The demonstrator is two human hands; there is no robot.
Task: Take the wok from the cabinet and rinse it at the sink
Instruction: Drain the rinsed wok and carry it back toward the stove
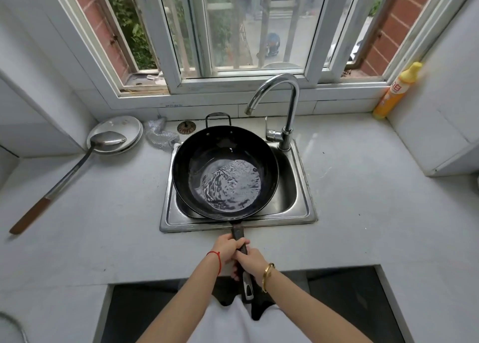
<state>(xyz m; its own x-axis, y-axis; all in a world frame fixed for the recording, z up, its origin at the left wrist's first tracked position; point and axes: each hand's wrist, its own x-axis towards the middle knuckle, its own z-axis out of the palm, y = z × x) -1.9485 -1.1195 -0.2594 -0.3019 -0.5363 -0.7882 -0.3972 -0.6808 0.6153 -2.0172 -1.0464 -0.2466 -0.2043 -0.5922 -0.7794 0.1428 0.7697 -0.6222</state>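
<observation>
A black wok (pixel 202 148) sits over the steel sink (pixel 302 187), covering most of the basin, with rippling water pooled in its bottom. Its long dark handle points toward me across the sink's front rim. My left hand (pixel 226 248) grips the handle nearer the wok. Just behind it, my right hand (pixel 250 261) also holds the handle. The chrome faucet (pixel 287 104) stands at the sink's back right, its spout over the wok's far edge. No water stream is visible from the spout.
A long ladle (pixel 77 166) rests on a white plate (pixel 129 124) at the back left. Steel wool (pixel 159 135) and a drain stopper (pixel 186 128) lie behind the sink. A yellow detergent bottle (pixel 396 91) stands at the back right, under the window.
</observation>
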